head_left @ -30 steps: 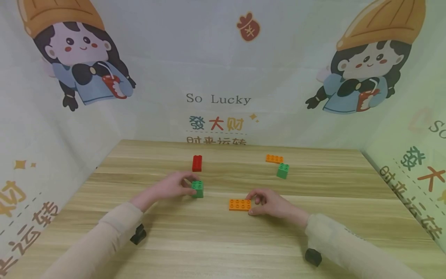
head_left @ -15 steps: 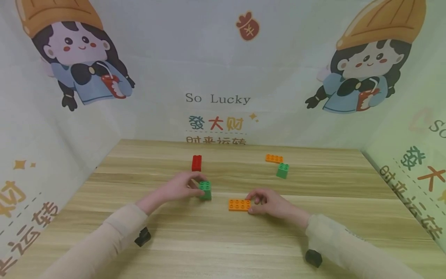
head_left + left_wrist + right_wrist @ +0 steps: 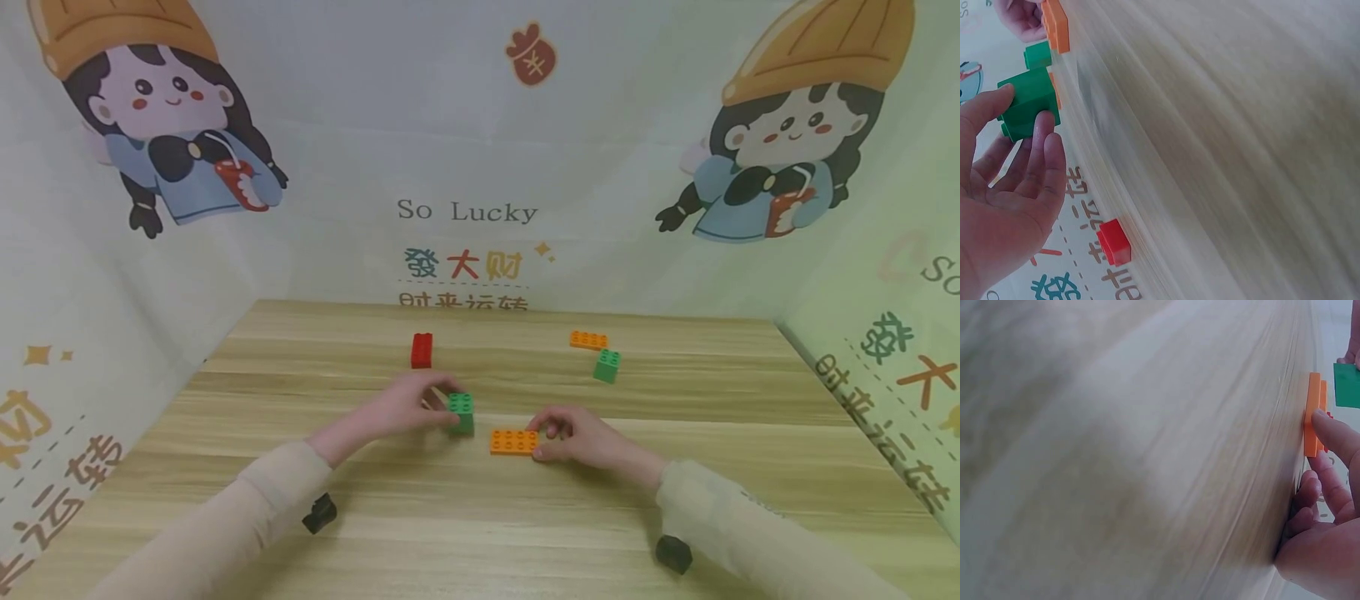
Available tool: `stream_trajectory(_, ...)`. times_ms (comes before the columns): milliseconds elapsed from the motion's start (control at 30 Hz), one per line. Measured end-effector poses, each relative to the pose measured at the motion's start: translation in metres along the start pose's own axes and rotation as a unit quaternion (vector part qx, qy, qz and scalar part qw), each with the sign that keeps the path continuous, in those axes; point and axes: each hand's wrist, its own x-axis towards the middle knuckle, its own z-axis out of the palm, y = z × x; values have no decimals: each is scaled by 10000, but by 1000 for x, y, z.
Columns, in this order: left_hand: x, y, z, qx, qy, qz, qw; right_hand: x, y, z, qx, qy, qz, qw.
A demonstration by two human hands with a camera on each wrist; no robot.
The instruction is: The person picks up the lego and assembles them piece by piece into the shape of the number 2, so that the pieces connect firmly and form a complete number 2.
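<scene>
Left grip point(image 3: 407, 406) pinches green block point(image 3: 462, 417), right grip point(image 3: 583, 437) orange brick point(image 3: 512, 442); beyond: 1 red brick point(image 3: 422, 351), green cube point(image 3: 607, 367) beside orange plate point(image 3: 588, 340).

The left hand point(image 3: 1010, 215) pinches a green block point(image 3: 1030, 99).

Two green bricks point(image 3: 461, 415), two orange bricks point(image 3: 513, 442) and one red brick point(image 3: 422, 351) are pictured: one green in the left hand point(image 3: 416, 406), one orange in the right hand point(image 3: 581, 437), three bricks beyond the two hands.
</scene>
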Motion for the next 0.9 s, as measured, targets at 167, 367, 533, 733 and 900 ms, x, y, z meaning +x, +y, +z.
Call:
stream_trajectory(167,3,4,6,-85,24,85,9999,0,0,0,-28,-12,54,10000)
stream_trajectory(367,6,8,13,-178,13,47,9998,-1,-1,0,-30,-8,135,9999)
stream_trajectory(533,7,12,18,-126,41,147,9998,-1,-2,0,-37,-8,128,9999)
stream_trajectory(733,9,18,22,-182,19,81,9998,0,-3,-1,-20,-29,129,9999)
stream_trajectory(900,12,21,25,-314,33,49,9995,1,-2,-1,0,-46,110,9999)
